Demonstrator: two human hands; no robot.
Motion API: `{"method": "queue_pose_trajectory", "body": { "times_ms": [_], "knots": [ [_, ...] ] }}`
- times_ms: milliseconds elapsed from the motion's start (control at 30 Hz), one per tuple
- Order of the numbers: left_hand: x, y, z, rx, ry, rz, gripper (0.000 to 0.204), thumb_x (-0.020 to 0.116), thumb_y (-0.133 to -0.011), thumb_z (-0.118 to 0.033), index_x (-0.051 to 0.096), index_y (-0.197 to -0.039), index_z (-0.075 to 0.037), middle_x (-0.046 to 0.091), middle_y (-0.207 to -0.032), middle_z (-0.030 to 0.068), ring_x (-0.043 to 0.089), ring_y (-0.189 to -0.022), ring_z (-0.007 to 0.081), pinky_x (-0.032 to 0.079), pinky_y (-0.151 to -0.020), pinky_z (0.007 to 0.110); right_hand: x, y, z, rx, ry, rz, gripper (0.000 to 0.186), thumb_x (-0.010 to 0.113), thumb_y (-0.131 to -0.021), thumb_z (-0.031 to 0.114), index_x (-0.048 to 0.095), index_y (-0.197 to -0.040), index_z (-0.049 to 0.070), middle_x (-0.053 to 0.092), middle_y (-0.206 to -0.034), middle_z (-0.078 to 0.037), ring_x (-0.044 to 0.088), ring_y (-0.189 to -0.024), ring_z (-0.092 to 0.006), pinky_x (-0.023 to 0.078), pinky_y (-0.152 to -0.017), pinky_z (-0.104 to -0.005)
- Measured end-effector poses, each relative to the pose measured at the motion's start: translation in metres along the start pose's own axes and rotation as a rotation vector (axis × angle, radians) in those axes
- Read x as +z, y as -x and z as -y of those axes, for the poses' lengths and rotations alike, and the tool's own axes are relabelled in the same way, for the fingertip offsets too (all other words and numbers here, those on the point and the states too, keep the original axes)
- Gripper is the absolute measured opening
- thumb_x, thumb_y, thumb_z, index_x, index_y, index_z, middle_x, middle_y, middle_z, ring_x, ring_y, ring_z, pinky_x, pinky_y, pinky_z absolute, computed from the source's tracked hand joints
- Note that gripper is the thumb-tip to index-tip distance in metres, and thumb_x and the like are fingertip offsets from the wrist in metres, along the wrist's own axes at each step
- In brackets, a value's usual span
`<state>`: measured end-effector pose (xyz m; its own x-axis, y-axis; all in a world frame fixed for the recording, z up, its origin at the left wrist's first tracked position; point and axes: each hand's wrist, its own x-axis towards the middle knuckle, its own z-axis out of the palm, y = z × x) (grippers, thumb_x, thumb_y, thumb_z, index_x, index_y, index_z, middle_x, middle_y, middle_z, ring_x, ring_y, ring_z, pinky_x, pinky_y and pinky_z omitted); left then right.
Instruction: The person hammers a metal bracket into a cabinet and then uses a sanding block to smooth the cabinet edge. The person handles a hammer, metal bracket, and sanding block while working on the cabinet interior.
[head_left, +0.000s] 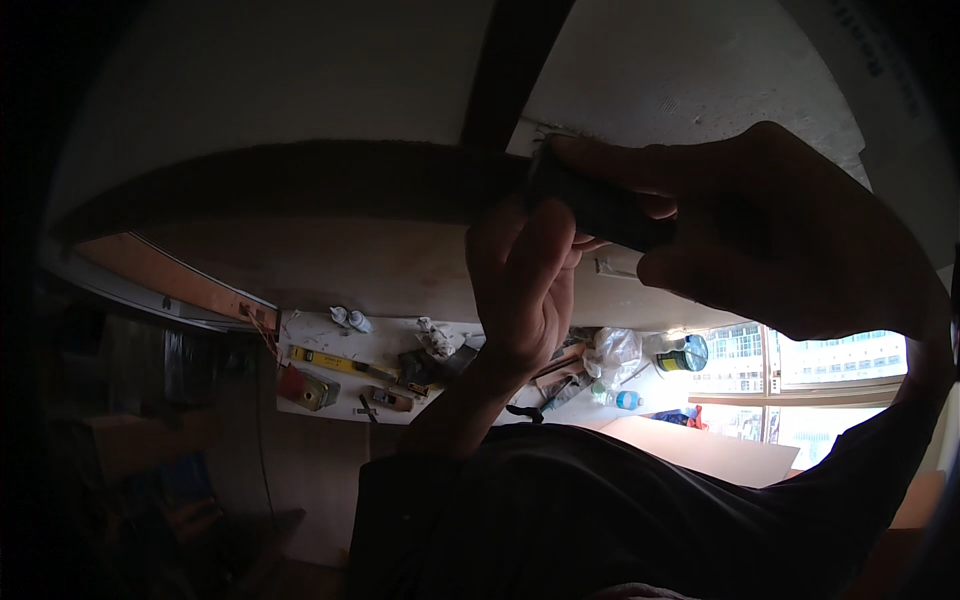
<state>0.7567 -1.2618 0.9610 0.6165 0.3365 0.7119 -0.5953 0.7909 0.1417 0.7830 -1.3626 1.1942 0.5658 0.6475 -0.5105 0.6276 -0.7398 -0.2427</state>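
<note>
Raised in front of me, my right hand [790, 230] is closed around a dark, oblong hand tool [605, 207]. Its exact kind is lost in the shadow. The thumb and fingers of my left hand [525, 285] are curled and pinch the tool's left end, with some fingertips hidden behind it. That end meets a long dark strip [330, 182] running off to the left. Another dark strip [512, 75] rises from the same junction between pale panels [690, 85].
Below is a white worktop [345, 408] with a yellow spirit level [330, 360], two small white bottles [350, 320], a tin [308, 388], a crumpled plastic bag [612, 352] and a dark bucket [686, 353]. A pale board [710, 450] lies near bright windows [840, 360] at right.
</note>
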Motion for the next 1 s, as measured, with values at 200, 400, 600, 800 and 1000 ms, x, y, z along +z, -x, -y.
{"method": "queue_pose_trajectory", "body": {
  "times_ms": [200,400,600,800,1000],
  "knots": [
    [0.018,0.004,-0.003,-0.046,-0.069,-0.307,0.022,0.058,-0.105,-0.019,0.063,-0.108,0.003,0.070,-0.098,0.0113,0.069,-0.095,0.0145,0.054,-0.090,0.033,0.021,-0.021,-0.002,-0.734,-0.272,-0.278,0.066,0.066,-0.099,0.035,0.045,-0.151,0.000,0.072,-0.117,-0.019,0.072,-0.105,-0.0250,0.055,-0.092,-0.0376],
    [0.021,-0.004,-0.005,0.026,0.059,-0.253,0.021,0.055,-0.106,-0.016,0.064,-0.110,0.002,0.070,-0.098,0.0137,0.072,-0.098,0.0217,0.057,-0.093,0.039,0.002,-0.005,0.005,-0.132,-0.070,-0.038,0.062,0.066,-0.099,0.025,0.045,-0.151,0.001,0.073,-0.117,-0.019,0.072,-0.105,-0.0227,0.056,-0.089,-0.0358],
    [0.018,-0.005,-0.004,0.004,0.083,-0.266,0.028,0.050,-0.109,-0.023,0.065,-0.110,0.000,0.074,-0.103,0.0172,0.074,-0.101,0.0271,0.058,-0.095,0.045,0.008,-0.015,0.001,-0.215,0.049,-0.142,0.056,0.062,-0.100,0.014,0.045,-0.152,0.002,0.070,-0.124,-0.020,0.070,-0.111,-0.0251,0.058,-0.095,-0.0386],
    [0.014,-0.007,-0.003,0.006,-0.045,-0.160,0.027,0.053,-0.108,-0.025,0.065,-0.109,-0.002,0.075,-0.100,0.0147,0.074,-0.100,0.0268,0.058,-0.095,0.048,0.004,-0.005,-0.014,-0.195,0.017,-0.108,0.055,0.060,-0.101,0.014,0.044,-0.152,0.002,0.068,-0.129,-0.020,0.069,-0.116,-0.0260,0.056,-0.101,-0.0396],
    [0.011,-0.002,0.000,0.022,-0.017,-0.181,0.021,0.054,-0.107,-0.021,0.063,-0.111,-0.002,0.074,-0.096,0.0131,0.075,-0.099,0.0258,0.058,-0.097,0.051,0.006,-0.004,-0.017,-0.277,0.079,-0.114,0.056,0.059,-0.102,0.018,0.043,-0.152,0.001,0.069,-0.126,-0.021,0.069,-0.115,-0.0272,0.056,-0.101,-0.0406]
  ]
}}
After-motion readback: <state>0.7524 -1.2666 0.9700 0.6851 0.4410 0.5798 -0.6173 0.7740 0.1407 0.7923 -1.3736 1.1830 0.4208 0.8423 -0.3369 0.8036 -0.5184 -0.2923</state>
